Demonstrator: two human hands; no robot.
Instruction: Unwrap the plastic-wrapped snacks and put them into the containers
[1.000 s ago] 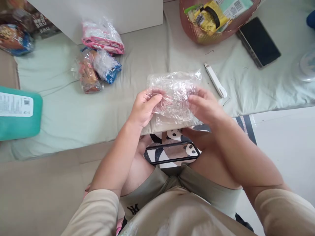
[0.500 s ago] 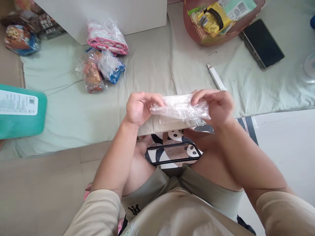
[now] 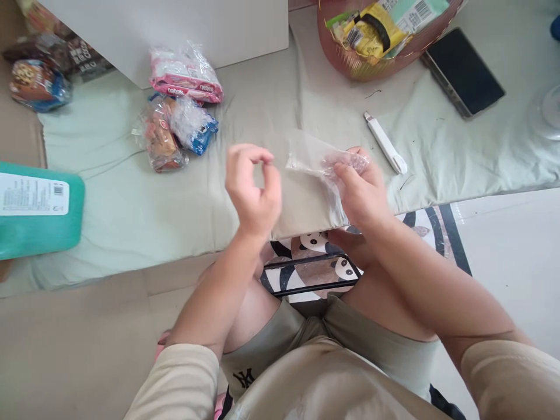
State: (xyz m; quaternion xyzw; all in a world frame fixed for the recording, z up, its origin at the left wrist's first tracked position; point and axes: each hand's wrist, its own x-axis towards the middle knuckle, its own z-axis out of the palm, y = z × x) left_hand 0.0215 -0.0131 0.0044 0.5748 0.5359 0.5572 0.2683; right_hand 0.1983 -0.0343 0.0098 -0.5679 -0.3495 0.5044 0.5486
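1. see-through plastic wrapper (image 3: 308,156), thin and crumpled, at the middle of the scene, above the near part of the cloth-covered surface (image 3: 184,210); loose end pointing left, another fold hanging toward the near side.
2. right hand (image 3: 363,189): fingers narrow, holding the wrapper bunched between thumb and fingertips. likely to slip if that pinch loosens, being slick and gripped on one side only; likely to tear if tugged hard.
3. left hand (image 3: 251,201): just left of the loose end, apart from it; thumb and forefinger curled into a ring, nothing visible in the grasp; cannot tell touching tips from nearly touching ones. risk of a missed pinch, from film so hard to see.
4. white cutter (image 3: 385,143): just beyond the right hand, to the right; blade too small to tell. risk of a nick or snag from a careless sweep.
5. left and farther: pink packet (image 3: 186,76), blue packet (image 3: 205,137) and orange-brown packet (image 3: 161,137), clustered.
6. far right: bowl (image 3: 336,55), dark-screened device (image 3: 468,70) beside it.
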